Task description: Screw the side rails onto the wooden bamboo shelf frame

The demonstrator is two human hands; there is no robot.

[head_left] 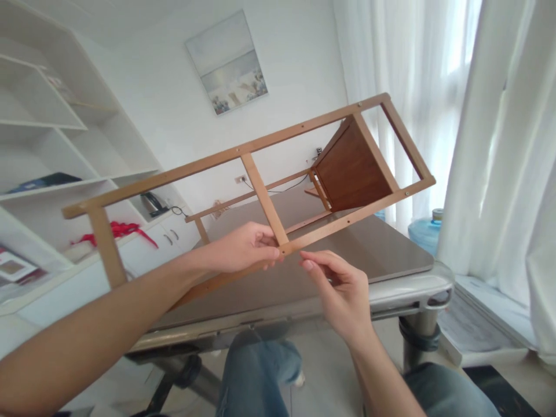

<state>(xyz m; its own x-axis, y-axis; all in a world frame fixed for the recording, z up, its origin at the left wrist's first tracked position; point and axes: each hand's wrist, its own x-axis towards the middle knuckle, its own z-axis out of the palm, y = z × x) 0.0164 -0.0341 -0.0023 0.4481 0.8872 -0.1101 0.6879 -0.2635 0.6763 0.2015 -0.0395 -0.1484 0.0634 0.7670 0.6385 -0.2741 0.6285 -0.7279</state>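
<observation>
A brown wooden frame [264, 200], like a small shelf or rack, lies on its side on the table, with its rails and crossbars facing me. One dark reddish-brown panel [356, 168] is set across its right part. My left hand [245, 249] is closed around the lower front rail where the middle crossbar meets it. Just to the right of that joint, my right hand [341, 286] is held in a pinch, thumb against forefinger. Whatever lies between those fingertips is too small to make out. Several small holes and fasteners show along the rails.
The frame rests on a grey-brown tabletop [382, 246] with a rounded metal edge [408, 292]. White shelves [39, 145] holding a red ribbon [124, 230] and a kettle [152, 202] stand left. A blue water bottle [423, 231] and white curtains [486, 145] are right.
</observation>
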